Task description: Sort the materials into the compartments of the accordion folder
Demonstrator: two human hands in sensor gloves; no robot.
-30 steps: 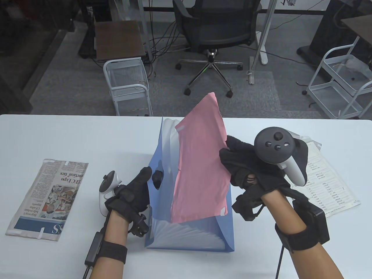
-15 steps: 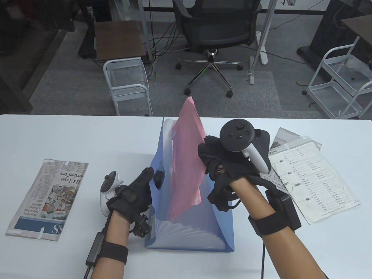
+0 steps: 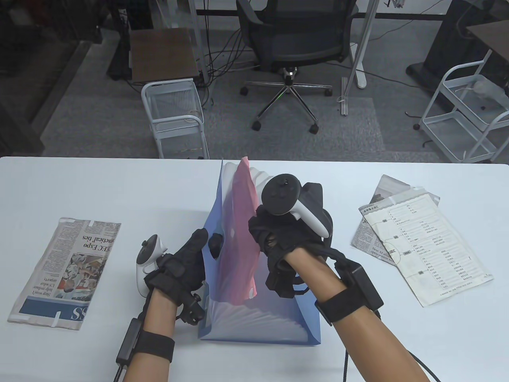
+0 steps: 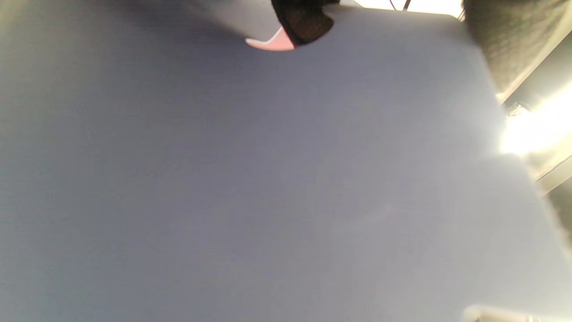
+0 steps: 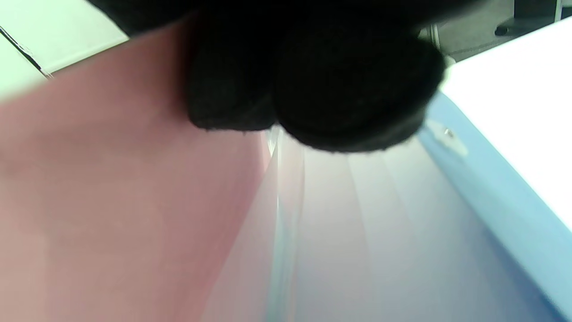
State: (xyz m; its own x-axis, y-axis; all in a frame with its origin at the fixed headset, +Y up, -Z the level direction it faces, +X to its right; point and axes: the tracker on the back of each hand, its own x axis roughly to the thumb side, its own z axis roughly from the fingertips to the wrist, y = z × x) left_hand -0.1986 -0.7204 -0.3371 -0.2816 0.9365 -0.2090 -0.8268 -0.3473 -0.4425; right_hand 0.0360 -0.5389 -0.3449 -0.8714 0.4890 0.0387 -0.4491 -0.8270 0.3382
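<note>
Table view: a blue accordion folder [image 3: 274, 318] stands open at mid-table, the left hand [image 3: 183, 262] gripping its left wall with the thumb inside, while the right hand [image 3: 278, 242] pinches a pink sheet [image 3: 236, 254] standing partly down in a left-side compartment; a newspaper [image 3: 65, 274] lies far left, printed pages [image 3: 421, 246] right. Left wrist view: the blurred folder wall [image 4: 268, 179] fills the frame. Right wrist view: gloved fingertips [image 5: 348, 89] press against the pink sheet [image 5: 111, 201] above pale dividers [image 5: 357, 232].
</note>
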